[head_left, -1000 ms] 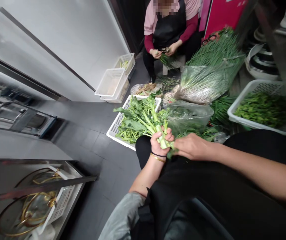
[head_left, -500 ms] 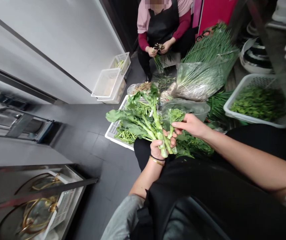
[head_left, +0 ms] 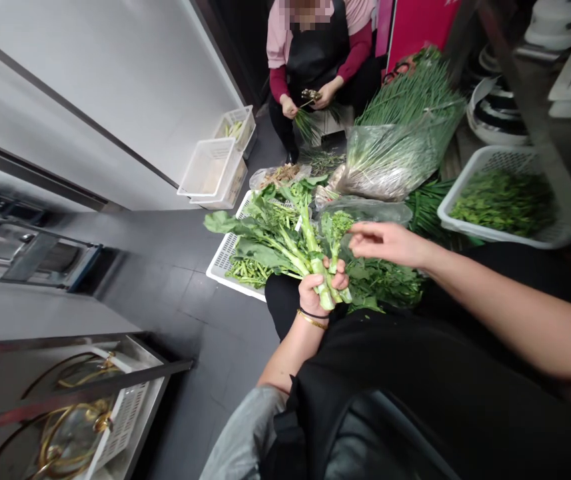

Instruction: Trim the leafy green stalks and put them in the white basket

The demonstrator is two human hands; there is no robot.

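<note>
Stalk bunch (head_left: 291, 248) gripped nr its cut ends in L hand (head_left: 314, 295), long axis slanting up-L twd white basket (head_left: 221, 261), w/ R hand (head_left: 390, 242), fingers loosely parted, just R of upright floret sprig (head_left: 339, 227), contact unclear, L hand nearer.

The bunch of pale-green leafy stalks (head_left: 308, 233) at centre frame has smooth, faintly glossy stems and matt leaves. Beside it, the white perforated rectangular basket (head_left: 221, 261) looks like smooth plastic; above right, the clear crinkled bag (head_left: 378, 153) is glossy plastic film. The thin gold-coloured bangle (head_left: 314, 321) is shiny metal. At lower centre, the grey sleeve (head_left: 245, 427) is creased cloth, the dark-grey tiled floor (head_left: 165, 257) dully glossy.
</note>
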